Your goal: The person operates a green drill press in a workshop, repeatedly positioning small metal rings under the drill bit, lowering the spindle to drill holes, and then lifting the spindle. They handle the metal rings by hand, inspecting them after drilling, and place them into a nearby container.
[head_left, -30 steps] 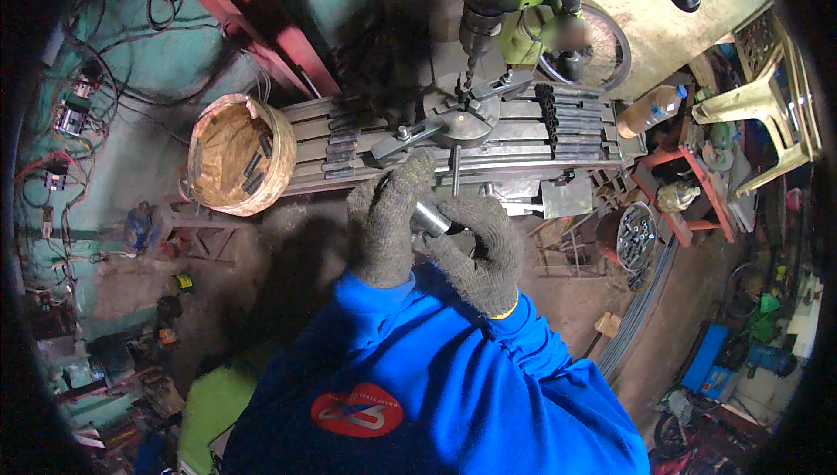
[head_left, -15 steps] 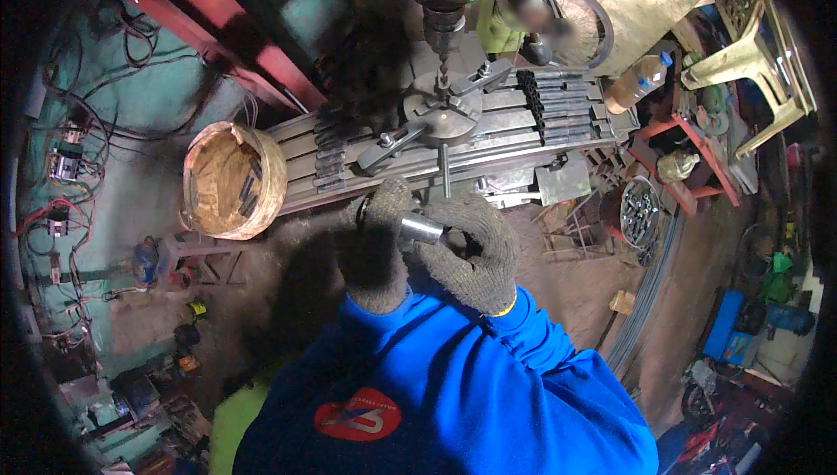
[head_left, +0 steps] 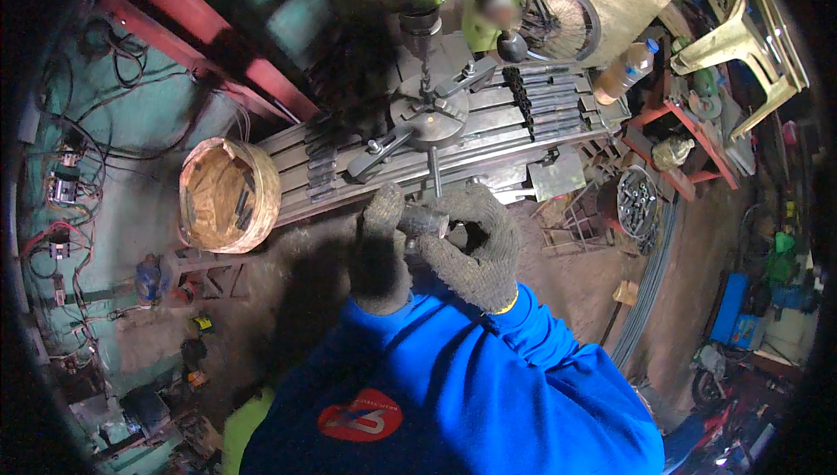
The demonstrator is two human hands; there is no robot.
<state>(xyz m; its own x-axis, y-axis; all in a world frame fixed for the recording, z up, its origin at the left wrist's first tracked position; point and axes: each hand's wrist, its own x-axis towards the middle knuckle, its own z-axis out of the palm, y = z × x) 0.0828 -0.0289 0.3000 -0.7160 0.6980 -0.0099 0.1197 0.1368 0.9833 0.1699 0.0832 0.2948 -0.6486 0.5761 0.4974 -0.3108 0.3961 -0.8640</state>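
Observation:
My left hand [head_left: 381,253] and my right hand [head_left: 479,253], both in grey knit gloves, hold a short metal cylinder [head_left: 421,220] between them. The left fingers close on its left end. My right thumb and fingers curl round its right end, with a gap inside the curl. Just beyond the hands is a drill press table with a round chuck [head_left: 447,131], clamped down by bars [head_left: 381,152]. A handle rod [head_left: 435,170] sticks out from the chuck toward me. Above the chuck hangs a drill bit [head_left: 425,74].
Rows of dark metal pieces [head_left: 555,109] lie on the slotted table [head_left: 292,174]. A round tub [head_left: 272,200] stands at its left end, a bottle [head_left: 623,74] at its right. A bucket of metal parts [head_left: 638,205], long rods [head_left: 643,301] and a plastic chair [head_left: 724,52] are to the right.
The cylinder has turned in my gloves: its bright side has gone dull and its right end shows more. Both hands keep their grip. The whole view has shifted slightly.

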